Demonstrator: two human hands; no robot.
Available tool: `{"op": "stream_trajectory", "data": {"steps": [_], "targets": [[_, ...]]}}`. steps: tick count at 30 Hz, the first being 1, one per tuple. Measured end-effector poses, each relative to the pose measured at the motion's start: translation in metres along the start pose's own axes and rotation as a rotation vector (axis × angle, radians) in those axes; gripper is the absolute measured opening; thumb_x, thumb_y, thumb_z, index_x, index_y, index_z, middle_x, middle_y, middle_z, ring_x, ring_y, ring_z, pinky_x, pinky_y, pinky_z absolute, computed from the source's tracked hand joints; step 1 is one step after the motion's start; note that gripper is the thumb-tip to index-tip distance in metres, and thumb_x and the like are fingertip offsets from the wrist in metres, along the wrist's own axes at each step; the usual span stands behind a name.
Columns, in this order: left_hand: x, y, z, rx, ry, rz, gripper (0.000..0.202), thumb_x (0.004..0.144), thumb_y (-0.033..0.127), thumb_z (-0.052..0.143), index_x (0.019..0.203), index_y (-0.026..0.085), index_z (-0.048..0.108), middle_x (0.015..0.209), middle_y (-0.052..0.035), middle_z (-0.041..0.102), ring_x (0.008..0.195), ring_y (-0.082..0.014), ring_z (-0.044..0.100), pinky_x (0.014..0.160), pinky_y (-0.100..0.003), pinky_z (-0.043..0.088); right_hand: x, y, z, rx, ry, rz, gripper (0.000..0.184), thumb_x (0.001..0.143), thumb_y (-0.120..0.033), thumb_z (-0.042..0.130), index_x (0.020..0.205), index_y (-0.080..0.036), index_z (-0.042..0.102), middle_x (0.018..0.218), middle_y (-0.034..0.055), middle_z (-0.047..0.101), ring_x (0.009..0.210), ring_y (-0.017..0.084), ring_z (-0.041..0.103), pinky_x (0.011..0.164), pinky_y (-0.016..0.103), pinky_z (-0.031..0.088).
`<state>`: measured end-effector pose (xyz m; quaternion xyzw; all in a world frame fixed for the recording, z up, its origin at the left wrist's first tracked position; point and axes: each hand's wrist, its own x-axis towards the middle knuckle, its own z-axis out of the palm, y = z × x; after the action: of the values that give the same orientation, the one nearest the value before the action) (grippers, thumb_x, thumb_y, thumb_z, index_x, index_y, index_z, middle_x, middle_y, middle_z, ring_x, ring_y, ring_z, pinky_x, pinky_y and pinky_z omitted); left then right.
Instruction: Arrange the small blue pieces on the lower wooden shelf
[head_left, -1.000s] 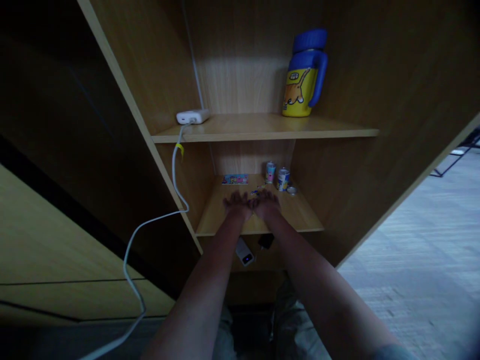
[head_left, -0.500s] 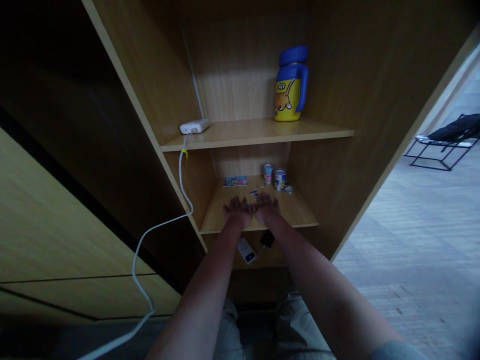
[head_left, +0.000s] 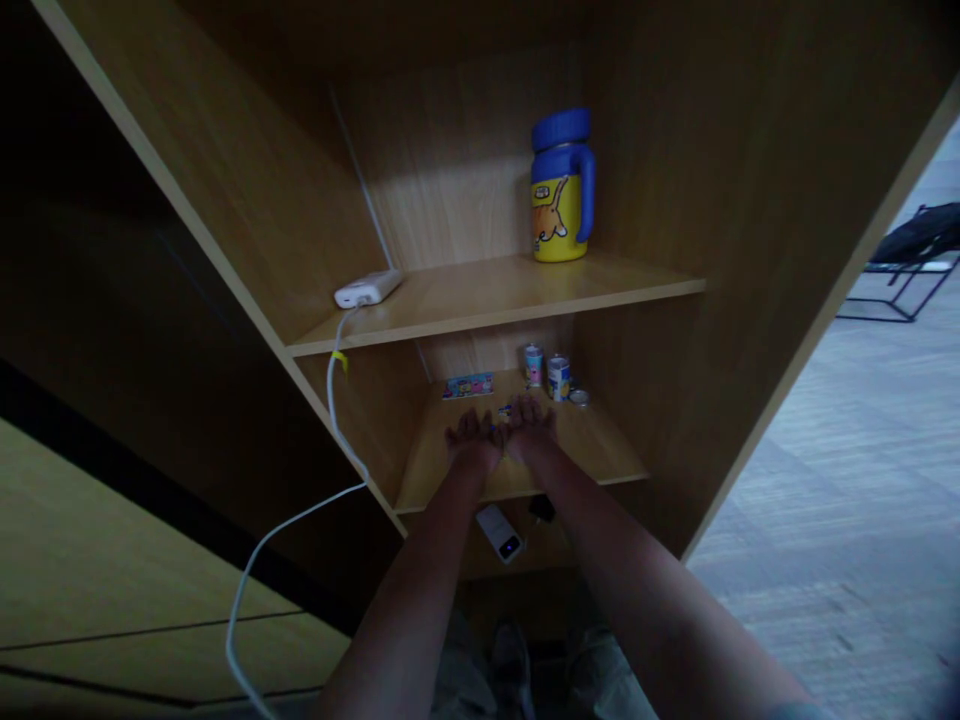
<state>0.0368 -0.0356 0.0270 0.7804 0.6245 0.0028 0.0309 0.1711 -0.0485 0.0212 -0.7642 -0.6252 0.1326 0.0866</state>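
Observation:
Both my arms reach into a wooden cupboard, to its lower shelf [head_left: 600, 462]. My left hand [head_left: 471, 436] and my right hand [head_left: 529, 422] lie side by side, touching, fingers stretched forward and flat over the shelf. Just ahead of the fingertips lie small blue bits [head_left: 507, 409] that I cannot make out. Behind them stand two small cans [head_left: 545, 369], a little round lid [head_left: 578, 397] and a flat colourful card [head_left: 468, 385]. It is dim, and whether the hands hold anything is hidden.
On the upper shelf [head_left: 495, 300] stand a yellow and blue jug [head_left: 559, 190] and a white charger block [head_left: 366, 289], its white cable [head_left: 300, 520] hanging down to the left. Below the lower shelf lie a white device [head_left: 500, 532] and a dark object [head_left: 541, 508]. A black frame [head_left: 911, 265] stands on the floor far right.
The view has tilted and shifted, so the cupboard looks turned. My hands have stayed together on the lower shelf, barely moving.

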Motion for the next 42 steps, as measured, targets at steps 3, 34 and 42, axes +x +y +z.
{"op": "stream_trajectory", "data": {"steps": [3,34,42], "targets": [[0.019,0.0,0.0,-0.01,-0.018,-0.011,0.075,0.114,0.06,0.017,0.182,0.031,0.034,0.192,-0.0123,0.02,0.177,-0.0333,0.023,0.138,-0.069,0.022,0.02,-0.001,0.001,-0.01,0.004,0.002,0.077,0.118,-0.057,0.03,0.186,-0.023,0.015,0.193,0.0113,-0.003,0.179,0.034,-0.001,0.14,0.068,-0.001],[0.035,-0.013,0.005,-0.281,0.386,0.212,0.031,0.11,0.027,0.05,0.11,0.015,0.079,0.113,-0.0182,0.079,0.112,-0.0355,0.071,0.105,-0.048,0.054,0.014,0.086,0.012,1.134,0.554,-0.018,0.07,0.102,-0.087,0.043,0.093,-0.025,0.074,0.082,0.0088,0.075,0.081,0.028,0.072,0.081,0.045,0.06],[-0.001,-0.02,0.015,-0.435,0.492,0.355,0.026,0.112,0.025,0.049,0.113,0.021,0.075,0.115,-0.0145,0.077,0.116,-0.0333,0.071,0.114,-0.051,0.054,-0.037,0.088,0.019,0.586,0.466,-0.371,0.032,0.111,-0.048,0.055,0.112,-0.026,0.079,0.117,0.0107,0.08,0.114,0.029,0.073,0.109,0.046,0.056]]}}
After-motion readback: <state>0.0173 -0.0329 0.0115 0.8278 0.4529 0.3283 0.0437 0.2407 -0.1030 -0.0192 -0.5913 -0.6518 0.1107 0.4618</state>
